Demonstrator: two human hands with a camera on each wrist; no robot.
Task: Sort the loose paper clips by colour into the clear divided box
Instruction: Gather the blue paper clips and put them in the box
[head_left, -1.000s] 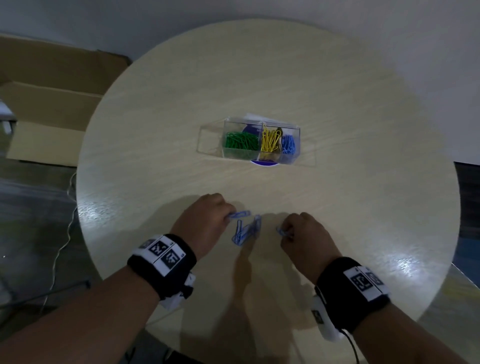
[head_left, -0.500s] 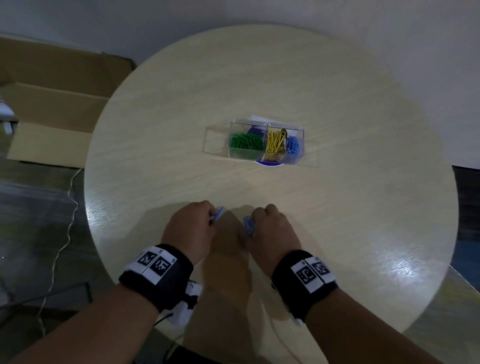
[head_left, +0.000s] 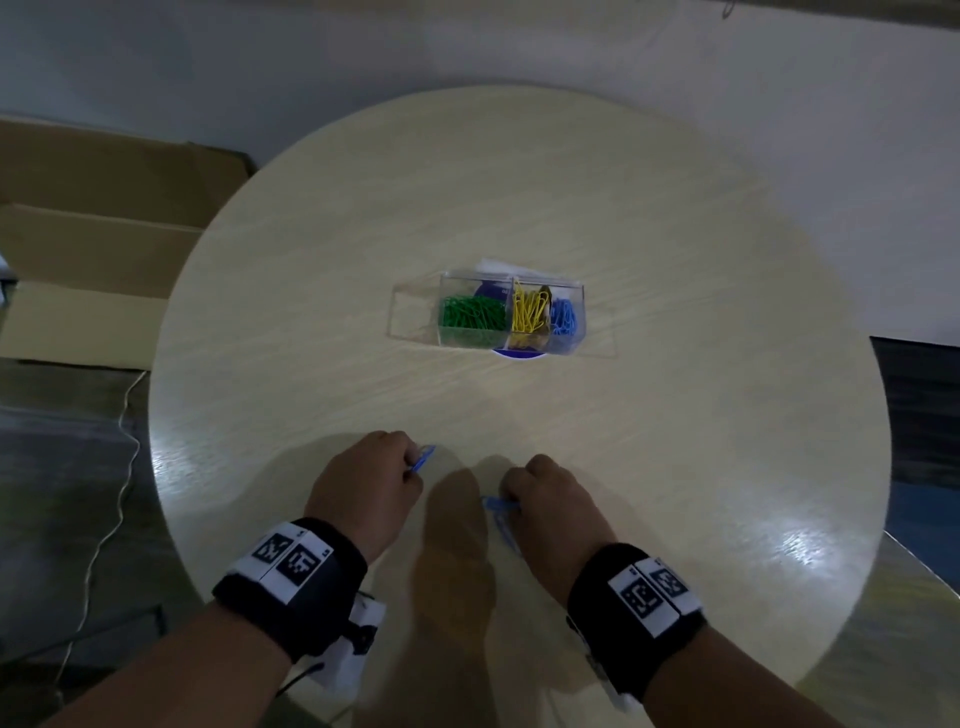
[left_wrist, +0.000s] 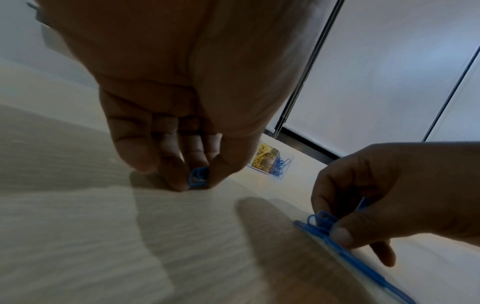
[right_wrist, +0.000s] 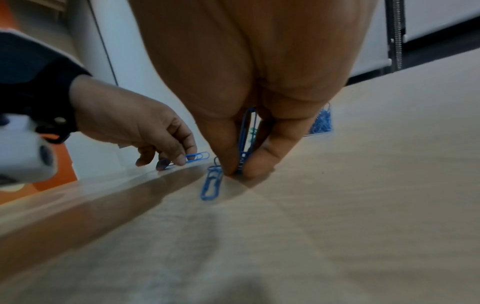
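The clear divided box (head_left: 511, 317) stands mid-table with green clips (head_left: 472, 313), yellow clips (head_left: 529, 310) and blue clips (head_left: 563, 318) in separate compartments. Near the front edge my left hand (head_left: 363, 483) pinches one blue paper clip (head_left: 422, 458) between thumb and fingers, seen also in the left wrist view as the blue clip (left_wrist: 198, 177). My right hand (head_left: 550, 504) pinches several blue clips (head_left: 500, 505) against the table; the right wrist view shows one upright blue clip (right_wrist: 246, 135) between thumb and finger and another blue clip (right_wrist: 211, 183) lying flat beside the fingertips.
The round pale wooden table (head_left: 675, 415) is bare around the hands. A flattened cardboard box (head_left: 93, 249) lies on the floor at the left, with a thin cable (head_left: 111, 499) by the table edge. A white wall stands behind.
Both hands have gathered the loose blue clips off the table. The right hand slid left, then back slightly right, now pinching clips; the left hand keeps hold of its clip.
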